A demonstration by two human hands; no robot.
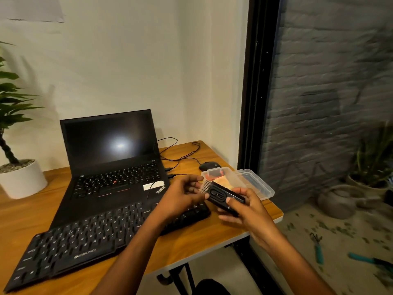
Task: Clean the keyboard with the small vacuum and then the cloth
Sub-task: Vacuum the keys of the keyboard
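Keyboard (110, 237) lies on the table (202, 237) before an open laptop (110, 158). Above its right end, your right hand (248, 209) grips the small vacuum (223, 196); your left hand (182, 194) pinches its nozzle end. Clear plastic box (251, 182) just behind.

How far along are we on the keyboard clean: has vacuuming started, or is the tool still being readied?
Done: the small vacuum is out of the plastic box and held by both hands, left hand at its brush end, right hand gripping the body. In hand: readying it above the table, not touching keys. Left: vacuuming the keyboard, then wiping with the cloth, which I cannot pick out.
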